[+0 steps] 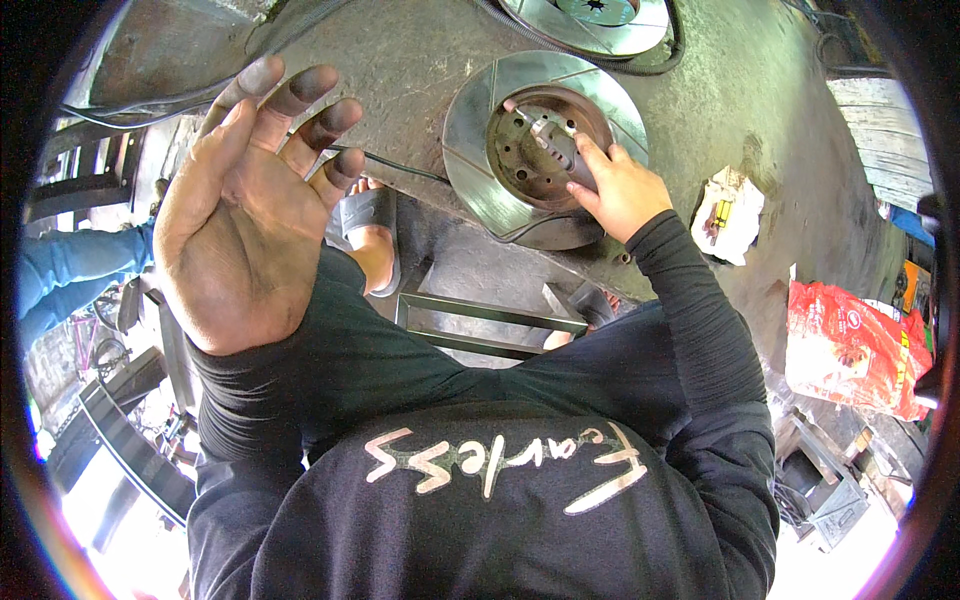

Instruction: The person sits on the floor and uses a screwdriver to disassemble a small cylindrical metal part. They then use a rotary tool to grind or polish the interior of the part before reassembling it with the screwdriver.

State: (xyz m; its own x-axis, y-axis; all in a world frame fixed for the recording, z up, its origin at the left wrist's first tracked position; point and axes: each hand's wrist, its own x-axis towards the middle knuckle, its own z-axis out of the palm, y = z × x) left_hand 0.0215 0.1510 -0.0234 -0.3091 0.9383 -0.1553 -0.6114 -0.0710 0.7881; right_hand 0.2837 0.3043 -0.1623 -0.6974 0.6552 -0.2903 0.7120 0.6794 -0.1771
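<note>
My left hand (255,225) is raised, its palm upward and fingers apart, with dark grime on the fingertips; it holds nothing. A slotted brake disc (475,165) lies on the worn surface in front of me, its brown hub dotted with bolt holes. Over that hub my right hand (630,190) has its thumb and fingers around the grey body of a slim die grinder (552,140). The tool has a pinkish tip, which points to the far left. Part of its body is hidden under my fingers.
A second brake disc (640,35) sits at the far edge, ringed by a black hose (670,65). To the right are a white cloth or paper (745,205) with small yellow items and a red plastic bag (845,340). Jeans-clad legs (85,265) show at left, a metal frame (490,312) below.
</note>
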